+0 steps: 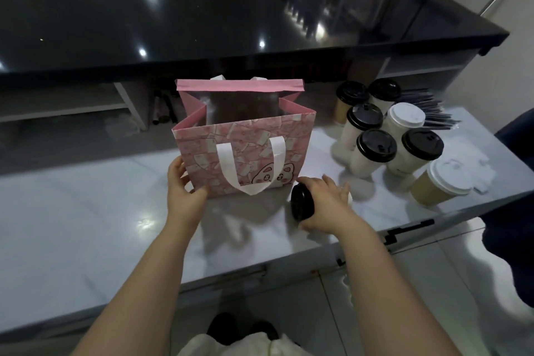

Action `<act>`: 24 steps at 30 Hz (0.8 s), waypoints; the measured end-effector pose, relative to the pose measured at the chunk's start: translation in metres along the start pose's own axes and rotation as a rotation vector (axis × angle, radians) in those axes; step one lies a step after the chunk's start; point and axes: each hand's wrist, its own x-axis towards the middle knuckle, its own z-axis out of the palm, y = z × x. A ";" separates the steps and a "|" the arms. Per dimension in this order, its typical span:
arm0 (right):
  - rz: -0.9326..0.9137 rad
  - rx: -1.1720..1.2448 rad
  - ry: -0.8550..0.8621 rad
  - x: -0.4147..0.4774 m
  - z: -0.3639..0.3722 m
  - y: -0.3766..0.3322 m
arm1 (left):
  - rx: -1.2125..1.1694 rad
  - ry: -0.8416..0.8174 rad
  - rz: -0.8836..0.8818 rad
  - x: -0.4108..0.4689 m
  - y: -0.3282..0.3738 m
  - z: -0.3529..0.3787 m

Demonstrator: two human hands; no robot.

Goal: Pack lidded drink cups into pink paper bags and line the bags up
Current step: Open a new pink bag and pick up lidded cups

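Observation:
A pink paper bag (248, 150) with white handles and a cartoon print stands open on the pale table (86, 211), mouth up. My left hand (185, 188) holds its lower left corner, thumb on the front face. My right hand (323, 205) grips a cup with a black lid (302, 201), tilted with the lid facing left, just right of the bag's base. A cluster of several lidded cups (375, 147) stands at the right, some with black lids, one with a white lid (404, 118). A brown cup with a white lid (442, 182) stands nearest the table's right edge.
A glossy black counter (231, 26) runs across the back, above the bag. A dark bundle of wrapped straws (427, 110) lies behind the cups. A dark-clothed person's leg (511, 211) is at the right edge. White paper scraps (476, 170) lie by the brown cup.

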 end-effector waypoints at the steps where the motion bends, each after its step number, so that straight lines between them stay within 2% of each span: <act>1: -0.004 0.005 0.046 -0.002 0.003 0.000 | -0.011 0.010 0.002 0.000 0.002 -0.001; 3: -0.001 0.097 0.133 -0.006 0.002 0.006 | -0.027 0.021 0.016 0.003 0.008 -0.006; 6: 0.056 0.459 0.290 -0.013 -0.016 0.020 | -0.022 0.015 0.081 0.016 0.030 -0.019; 10: 0.084 0.802 0.601 -0.022 -0.057 0.020 | -0.054 0.029 0.220 0.034 0.075 -0.029; 15: 0.016 1.075 1.009 -0.023 -0.116 -0.019 | 0.156 -0.010 0.432 0.064 0.121 -0.027; 17: -0.092 1.192 1.036 -0.024 -0.140 -0.046 | 0.292 -0.094 0.510 0.074 0.133 -0.025; 19: -0.239 1.312 0.986 -0.023 -0.158 -0.074 | 0.447 -0.236 0.558 0.078 0.139 -0.022; 22: -0.440 1.453 0.803 -0.016 -0.169 -0.114 | 0.709 -0.413 0.584 0.081 0.139 -0.022; 24: -0.429 1.349 0.674 -0.009 -0.165 -0.138 | 0.789 -0.489 0.562 0.081 0.138 -0.025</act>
